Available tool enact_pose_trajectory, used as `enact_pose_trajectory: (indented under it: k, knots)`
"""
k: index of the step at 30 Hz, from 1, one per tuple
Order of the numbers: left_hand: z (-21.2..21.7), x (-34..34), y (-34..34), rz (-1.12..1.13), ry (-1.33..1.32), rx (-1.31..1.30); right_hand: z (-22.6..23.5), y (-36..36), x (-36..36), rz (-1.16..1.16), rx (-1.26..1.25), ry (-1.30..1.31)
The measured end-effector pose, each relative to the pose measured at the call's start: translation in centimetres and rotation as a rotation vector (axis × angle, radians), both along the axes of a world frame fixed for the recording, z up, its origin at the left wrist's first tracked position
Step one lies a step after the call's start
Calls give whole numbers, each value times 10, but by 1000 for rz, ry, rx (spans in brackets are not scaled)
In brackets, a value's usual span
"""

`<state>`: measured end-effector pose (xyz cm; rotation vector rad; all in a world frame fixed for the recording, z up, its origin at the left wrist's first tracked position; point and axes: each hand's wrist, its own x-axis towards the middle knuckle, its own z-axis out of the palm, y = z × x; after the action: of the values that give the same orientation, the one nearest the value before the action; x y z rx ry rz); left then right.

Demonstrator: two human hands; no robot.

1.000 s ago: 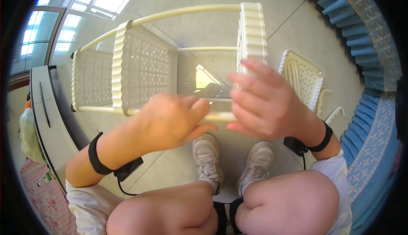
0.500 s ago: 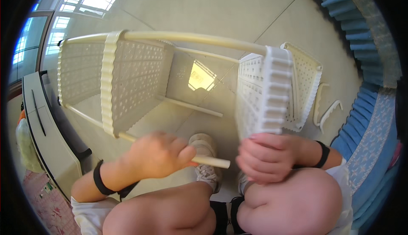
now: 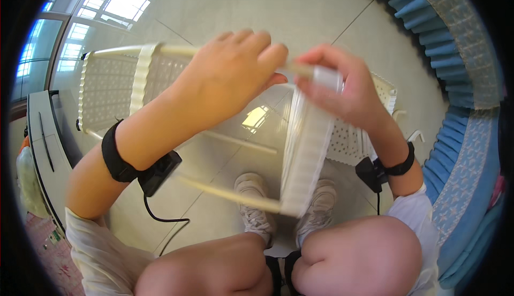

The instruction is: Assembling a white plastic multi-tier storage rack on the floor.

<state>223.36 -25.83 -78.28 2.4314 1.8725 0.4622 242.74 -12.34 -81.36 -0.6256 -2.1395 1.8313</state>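
A cream rack of poles and perforated shelf panels lies on its side on the floor. My left hand [image 3: 235, 68] is closed around its far pole [image 3: 179, 50]. Beside it, the fingers and thumb of my right hand [image 3: 350, 84] grip the far corner of a white shelf panel [image 3: 308, 151], where the pole's end meets it; motion blurs this spot. The near pole [image 3: 230, 193] reaches the panel's near corner. A lower pole [image 3: 243, 143] ends short of the panel. Further left, another wavy-edged shelf panel [image 3: 141, 79] is partly hidden by my left arm.
Behind the white panel lie another perforated panel [image 3: 348, 141] and a small curved white piece [image 3: 416, 135]. Blue ruffled fabric [image 3: 455, 151] hangs along the right. A white drawer unit [image 3: 48, 151] stands at left. My shoes [image 3: 257, 210] are close to the near pole.
Both hands have moved away from me, from the near side to the far pole. The near pole's loose end now meets the white panel, which has shifted left and tilted.
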Motion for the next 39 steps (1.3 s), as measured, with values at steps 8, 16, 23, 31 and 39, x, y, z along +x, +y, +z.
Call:
enact_pose_trajectory:
  k: [8, 16, 23, 31, 39]
  knots:
    - [6, 45, -70, -183, -45, -282, -14, -77, 62, 320, 208, 225]
    - [27, 55, -84, -217, 5, -236, -1, -89, 68, 330, 287, 393]
    - [46, 55, -84, -190, 1, -314, 0, -92, 61, 269, 297, 477]
    - [77, 55, -84, -54, 40, -286, 28, -69, 39, 348, 333, 474]
    - [63, 57, -108, -154, 7, -451, 3, -94, 49, 361, 403, 516]
